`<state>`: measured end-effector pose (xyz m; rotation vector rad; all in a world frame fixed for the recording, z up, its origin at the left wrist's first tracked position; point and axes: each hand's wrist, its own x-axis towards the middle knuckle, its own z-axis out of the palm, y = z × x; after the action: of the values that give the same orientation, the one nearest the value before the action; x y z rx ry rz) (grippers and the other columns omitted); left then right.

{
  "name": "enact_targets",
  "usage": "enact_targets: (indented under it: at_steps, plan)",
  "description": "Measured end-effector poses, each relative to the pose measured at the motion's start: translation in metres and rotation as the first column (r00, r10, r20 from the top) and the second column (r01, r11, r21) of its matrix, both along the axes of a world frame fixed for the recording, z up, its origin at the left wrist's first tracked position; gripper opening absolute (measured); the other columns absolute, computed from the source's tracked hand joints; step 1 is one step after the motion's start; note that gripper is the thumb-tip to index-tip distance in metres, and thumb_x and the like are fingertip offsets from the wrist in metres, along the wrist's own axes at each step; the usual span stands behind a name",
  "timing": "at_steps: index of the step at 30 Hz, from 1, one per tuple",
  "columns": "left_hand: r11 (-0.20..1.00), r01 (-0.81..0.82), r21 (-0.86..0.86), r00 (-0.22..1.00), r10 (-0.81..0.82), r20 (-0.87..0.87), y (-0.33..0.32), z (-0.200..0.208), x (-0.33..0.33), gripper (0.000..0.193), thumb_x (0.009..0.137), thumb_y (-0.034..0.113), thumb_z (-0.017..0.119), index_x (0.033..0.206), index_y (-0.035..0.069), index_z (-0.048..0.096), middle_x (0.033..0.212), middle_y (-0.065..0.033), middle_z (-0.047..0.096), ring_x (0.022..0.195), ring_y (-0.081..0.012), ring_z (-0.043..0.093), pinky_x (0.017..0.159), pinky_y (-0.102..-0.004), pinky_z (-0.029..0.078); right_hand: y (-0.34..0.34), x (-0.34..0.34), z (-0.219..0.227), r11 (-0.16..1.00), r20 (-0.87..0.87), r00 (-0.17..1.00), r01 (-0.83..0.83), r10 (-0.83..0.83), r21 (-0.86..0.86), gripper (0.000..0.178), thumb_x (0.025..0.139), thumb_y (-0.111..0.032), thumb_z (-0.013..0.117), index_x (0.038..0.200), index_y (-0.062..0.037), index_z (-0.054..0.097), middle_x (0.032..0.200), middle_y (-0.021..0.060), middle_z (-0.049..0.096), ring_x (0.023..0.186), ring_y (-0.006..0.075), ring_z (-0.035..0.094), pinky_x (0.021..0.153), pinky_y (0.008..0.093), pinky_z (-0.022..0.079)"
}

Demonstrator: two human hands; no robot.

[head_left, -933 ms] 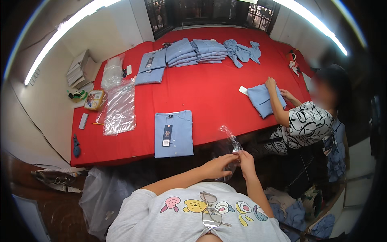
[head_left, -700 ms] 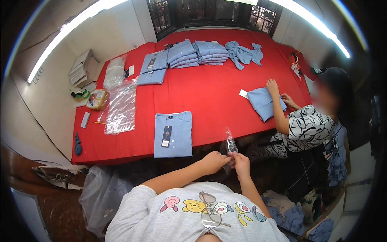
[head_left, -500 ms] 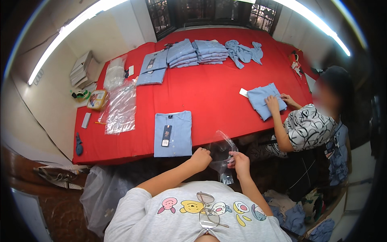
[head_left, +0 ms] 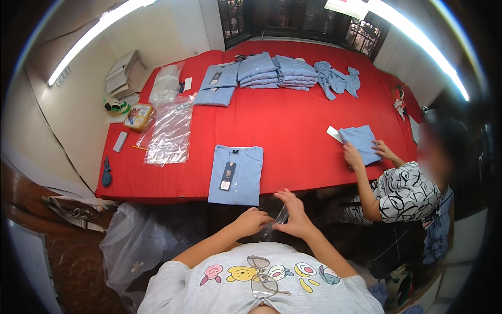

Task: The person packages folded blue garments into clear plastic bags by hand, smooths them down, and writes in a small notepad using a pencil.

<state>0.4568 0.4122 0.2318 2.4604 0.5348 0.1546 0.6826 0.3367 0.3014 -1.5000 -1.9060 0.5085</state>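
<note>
Just beyond my shirt front, below the table's near edge, a crumpled clear plastic bag (head_left: 282, 213) is between my two hands. My left hand (head_left: 251, 222) is closed on its left side, fingers bent together. On the other side, my right hand (head_left: 296, 215) curves round the plastic, thumb and fingers spaced apart with the film between them. Ahead of my left hand, a folded light-blue shirt (head_left: 248, 175) lies flat at the table edge, a dark hang tag (head_left: 228, 176) on its front. Neither hand touches the shirt.
On the red-covered table (head_left: 298, 152) are flat clear bags (head_left: 168, 137), stacked folded blue shirts (head_left: 295, 73), a loose blue garment (head_left: 334, 78) and a plastic box (head_left: 138, 116). At right, a co-worker (head_left: 408, 191) handles a folded blue garment (head_left: 362, 142). A translucent sack (head_left: 130, 240) hangs below the table.
Both hands have come nearer my body, and the bag, spread and hanging before, is now bunched between them. My right fingers have spread. The view has shifted; the co-worker's garment is folded smaller.
</note>
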Motion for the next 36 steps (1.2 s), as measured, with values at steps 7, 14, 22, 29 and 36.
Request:
enact_targets:
  at_steps: [7,14,22,29,36]
  plan:
    - [0.895,-0.229,-0.382,0.964,0.262,0.036,0.013,-0.013,-0.079,0.023,0.093,0.012,0.067,0.109,0.014,0.083,0.105,-0.0117,0.078,0.103,-0.0324,0.073,0.099,-0.0477,0.053,0.042,0.007,-0.059,0.681,0.103,0.781,-0.461,0.615,-0.569,0.026,0.077,-0.026,0.085,0.100,-0.0144,0.082,0.100,0.0099,0.077,0.114,0.0266,0.067,0.120,0.0552,0.030]
    - [0.759,-0.346,-0.552,0.936,0.235,-0.262,0.001,-0.063,-0.127,0.031,0.100,0.036,0.058,0.098,0.021,0.085,0.142,-0.0148,0.069,0.144,-0.0323,0.056,0.124,-0.0774,0.002,0.040,-0.024,-0.109,0.770,0.108,0.862,-0.378,0.495,-0.514,0.019,0.088,-0.027,0.073,0.094,-0.0122,0.085,0.096,0.0124,0.077,0.108,0.0272,0.064,0.107,0.0463,0.037]
    - [0.665,-0.641,-0.384,0.711,0.703,0.028,0.028,-0.071,-0.139,0.019,0.098,0.020,0.073,0.104,0.004,0.081,0.105,-0.0160,0.074,0.100,-0.0306,0.070,0.091,-0.0386,0.055,0.093,-0.033,-0.063,0.919,0.200,0.942,-0.188,0.268,-0.346,0.016,0.085,-0.013,0.076,0.099,-0.0114,0.084,0.097,0.0093,0.080,0.102,0.0278,0.072,0.098,0.0425,0.050]
    - [0.581,-0.795,-0.172,0.534,0.806,0.256,0.026,-0.066,-0.172,0.017,0.101,0.018,0.070,0.106,0.004,0.079,0.098,-0.0102,0.068,0.106,-0.0318,0.063,0.103,-0.0479,0.043,0.114,-0.073,-0.071,0.924,0.113,0.987,-0.060,0.111,-0.378,0.015,0.086,-0.014,0.078,0.097,-0.0040,0.078,0.093,0.0137,0.075,0.087,0.0341,0.073,0.077,0.0455,0.056]
    - [0.487,-0.867,0.107,0.497,0.829,0.257,0.039,-0.061,-0.197,0.013,0.099,0.018,0.072,0.102,0.008,0.080,0.099,-0.0059,0.069,0.106,-0.0276,0.064,0.107,-0.0477,0.038,0.103,-0.096,-0.093,0.949,0.021,0.997,0.075,-0.072,-0.307,0.013,0.088,-0.013,0.079,0.094,-0.0025,0.074,0.090,0.0140,0.069,0.081,0.0327,0.068,0.075,0.0439,0.054]
